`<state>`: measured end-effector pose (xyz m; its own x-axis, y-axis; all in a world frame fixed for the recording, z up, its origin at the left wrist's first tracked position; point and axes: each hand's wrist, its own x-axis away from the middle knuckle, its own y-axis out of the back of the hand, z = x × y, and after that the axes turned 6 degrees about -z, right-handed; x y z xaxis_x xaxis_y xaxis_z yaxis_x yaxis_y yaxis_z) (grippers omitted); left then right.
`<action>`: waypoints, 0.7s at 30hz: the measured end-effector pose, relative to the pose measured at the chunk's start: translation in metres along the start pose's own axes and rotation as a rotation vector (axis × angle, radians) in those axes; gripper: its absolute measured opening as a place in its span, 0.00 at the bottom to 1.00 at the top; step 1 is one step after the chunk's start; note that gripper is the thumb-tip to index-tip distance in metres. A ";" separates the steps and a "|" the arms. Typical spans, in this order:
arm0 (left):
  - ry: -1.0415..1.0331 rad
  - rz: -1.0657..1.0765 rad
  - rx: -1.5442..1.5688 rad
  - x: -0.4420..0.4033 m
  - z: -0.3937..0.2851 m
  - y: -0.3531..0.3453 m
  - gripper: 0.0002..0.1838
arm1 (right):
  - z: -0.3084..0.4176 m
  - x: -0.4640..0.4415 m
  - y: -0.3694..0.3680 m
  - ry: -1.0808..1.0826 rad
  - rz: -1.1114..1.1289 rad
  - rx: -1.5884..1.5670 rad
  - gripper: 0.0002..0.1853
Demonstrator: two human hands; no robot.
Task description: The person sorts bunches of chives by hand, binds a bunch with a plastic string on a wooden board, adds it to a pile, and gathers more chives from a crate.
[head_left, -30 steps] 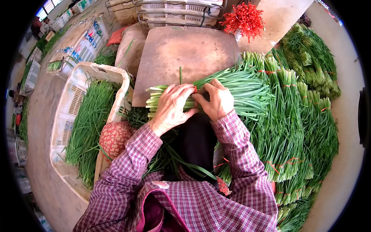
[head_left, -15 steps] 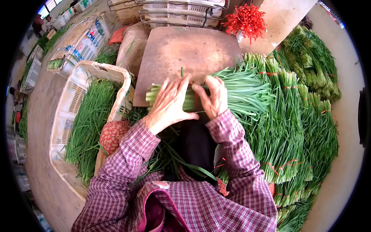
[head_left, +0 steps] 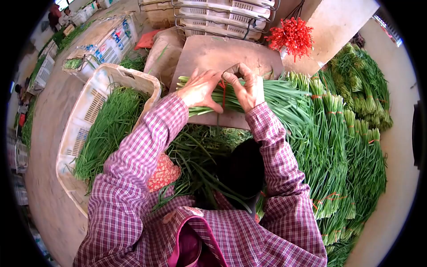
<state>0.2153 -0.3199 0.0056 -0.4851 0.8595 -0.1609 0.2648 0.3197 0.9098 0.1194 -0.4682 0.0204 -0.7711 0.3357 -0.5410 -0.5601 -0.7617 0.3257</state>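
A bundle of garlic chives (head_left: 280,95) lies across the near part of a brown board (head_left: 202,55), its pale cut ends to the left and leaves to the right. My left hand (head_left: 200,90) is wrapped over the bundle near the cut ends, thumb on the near side. A red tie (head_left: 223,92) runs round the bundle just right of that hand. My right hand (head_left: 249,89) is closed in a pinch above the bundle, where the upper end of the tie meets the fingers. The exact grip of its fingertips is partly hidden.
At left stands a white crate (head_left: 66,164) of loose chives (head_left: 109,129). Tied chive bundles (head_left: 327,155) are piled at right. A cluster of red ties (head_left: 291,38) hangs beyond the board, near stacked crates (head_left: 224,20). Loose leaves (head_left: 195,155) lie below the board.
Both hands and the bundle sit slightly higher in view. My left hand now curls round the bundle, and the red tie shows taut between the hands. The camera view has shifted a little.
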 end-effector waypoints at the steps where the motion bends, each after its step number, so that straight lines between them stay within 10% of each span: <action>1: -0.099 -0.190 0.007 0.004 -0.004 -0.004 0.46 | 0.002 -0.004 0.001 -0.065 0.011 -0.025 0.11; 8: -0.002 -0.722 0.324 0.005 -0.017 -0.037 0.06 | -0.006 -0.002 -0.009 -0.127 -0.083 0.135 0.11; 18: 0.100 -0.572 0.436 0.001 -0.007 -0.037 0.10 | -0.022 0.021 -0.029 -0.135 -0.207 0.169 0.09; 21: 0.026 -0.843 0.300 0.031 -0.022 -0.005 0.13 | -0.016 0.022 -0.028 -0.319 -0.200 -0.097 0.09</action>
<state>0.1802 -0.3034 0.0049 -0.6351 0.2837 -0.7184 0.0169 0.9350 0.3542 0.1236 -0.4484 -0.0132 -0.7133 0.6271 -0.3131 -0.6898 -0.7072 0.1550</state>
